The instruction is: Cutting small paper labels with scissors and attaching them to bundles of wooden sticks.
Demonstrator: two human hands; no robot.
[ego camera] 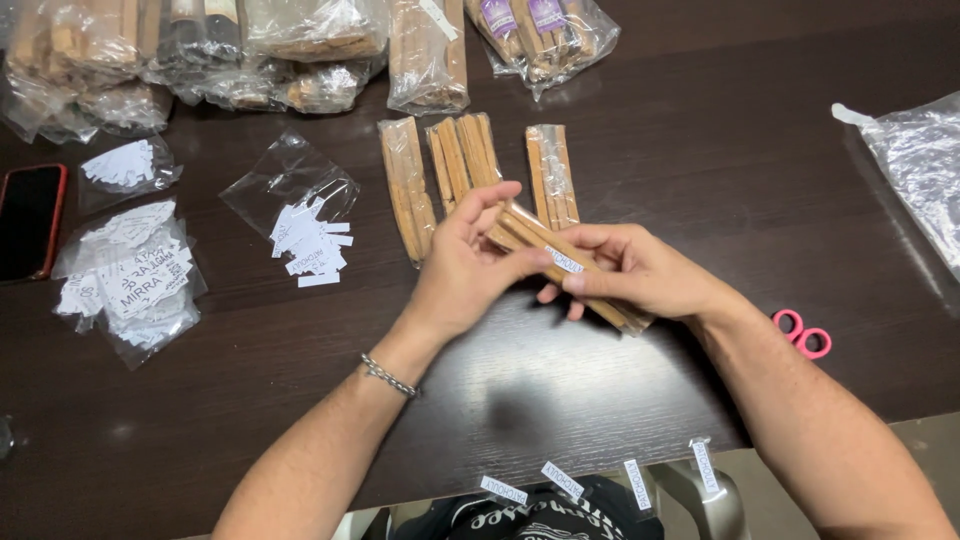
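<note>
- Both hands meet on one clear packet of wooden sticks (pixel 560 262), held just above the dark worktop (pixel 620 130).
- Left hand (pixel 465 270) has a narrow grip, fingers pinched on the packet's near end.
- Right hand (pixel 640 270) grips the packet's white label (pixel 566 265).
- Three more stick packets (pixel 455 165) lie just behind the held one.
- Pink scissors (pixel 803 335) sit well right of it.

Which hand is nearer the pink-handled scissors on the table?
Right. The right hand, holding a clear packet of wooden sticks with the left, lies just left of the pink-handled scissors in the picture. The left hand is farther away, beyond the right hand.
</note>
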